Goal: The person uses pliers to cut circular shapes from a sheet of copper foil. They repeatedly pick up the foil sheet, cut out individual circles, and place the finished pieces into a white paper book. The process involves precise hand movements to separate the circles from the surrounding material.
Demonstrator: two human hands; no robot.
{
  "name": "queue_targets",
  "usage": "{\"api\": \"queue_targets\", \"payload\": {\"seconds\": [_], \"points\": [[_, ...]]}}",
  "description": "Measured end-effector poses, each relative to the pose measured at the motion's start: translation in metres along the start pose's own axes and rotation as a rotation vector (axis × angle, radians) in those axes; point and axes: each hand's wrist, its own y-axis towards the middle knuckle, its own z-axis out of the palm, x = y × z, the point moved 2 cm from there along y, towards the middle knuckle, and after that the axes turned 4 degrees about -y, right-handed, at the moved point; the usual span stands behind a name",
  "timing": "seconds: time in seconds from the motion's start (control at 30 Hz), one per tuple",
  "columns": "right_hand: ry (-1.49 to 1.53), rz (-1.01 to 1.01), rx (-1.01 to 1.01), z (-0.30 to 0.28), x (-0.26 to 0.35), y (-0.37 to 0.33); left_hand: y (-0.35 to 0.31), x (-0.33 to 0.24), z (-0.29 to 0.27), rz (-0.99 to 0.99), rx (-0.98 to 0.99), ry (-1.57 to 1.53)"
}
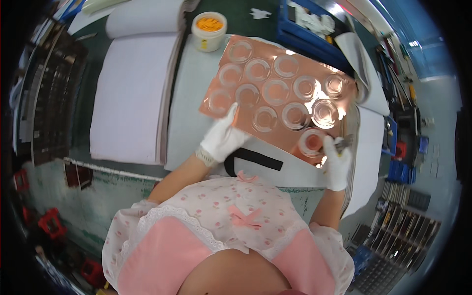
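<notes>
A shiny copper-coloured sheet (250, 127) lies tilted over the white work surface, with several clear round rings (276, 92) spread across it. My left hand (222, 138), in a white glove, grips the sheet's near left edge, thumb on top and the other fingers partly hidden beneath. At the near right corner is my right hand (338, 164), also gloved in white. Its fingers are closed around a small grey object (345, 142) whose kind I cannot make out. The thumb is close to the nearest ring, and whether it touches the sheet is unclear.
Left of the sheet lies a thick stack of white paper (132, 98). A white tub of orange pieces (209, 39) stands behind. A blue bin (305, 37) is at the far right, beside more white sheets (366, 147). A black strip (258, 160) lies near the front edge.
</notes>
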Motion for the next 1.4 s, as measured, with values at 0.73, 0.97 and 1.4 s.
{"api": "queue_targets", "payload": {"seconds": [0.73,0.97,1.4], "points": [[0.392,0.576,0.458,0.101,-0.129,-0.082,-0.001,-0.075,-0.06,0.297,-0.453,0.116],[0.181,0.487,0.394,0.1,-0.137,-0.062,-0.015,-0.086,0.003,0.681,-0.113,1.313],[0.026,-0.422,0.026,0.048,0.045,0.029,-0.053,-0.104,0.121,0.515,-0.076,1.178]]}}
